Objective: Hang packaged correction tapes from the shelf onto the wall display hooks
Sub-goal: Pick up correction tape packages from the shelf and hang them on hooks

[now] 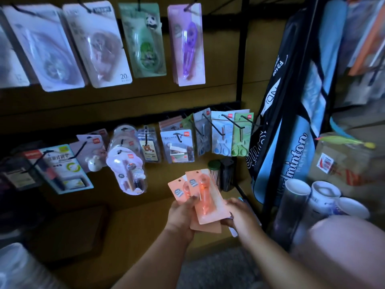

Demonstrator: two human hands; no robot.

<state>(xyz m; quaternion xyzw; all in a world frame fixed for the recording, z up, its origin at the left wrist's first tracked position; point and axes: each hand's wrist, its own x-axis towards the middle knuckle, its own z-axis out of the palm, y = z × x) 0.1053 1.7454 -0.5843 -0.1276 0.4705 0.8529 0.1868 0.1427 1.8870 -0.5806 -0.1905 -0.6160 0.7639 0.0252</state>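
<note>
Below the lower hook row, before the display wall: orange correction-tape packs (205, 197), fanned, long axes running up toward the hooks (229, 124), punched holes uppermost. Left hand (183, 215) grips the stack's lower edge; right hand (239, 213) pinches the front pack's lower right corner.

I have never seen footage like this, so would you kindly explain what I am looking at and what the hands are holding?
There is no machine here: a person wears a camera on the head, looking forward and down at their own two bare hands. The left hand and right hand together hold a few orange packaged correction tapes, fanned out. Ahead is a wall display with black hooks carrying carded stationery, such as a purple correction tape above and green scissors lower down. To the right leans a blue badminton bag, with white cups beside it.
</note>
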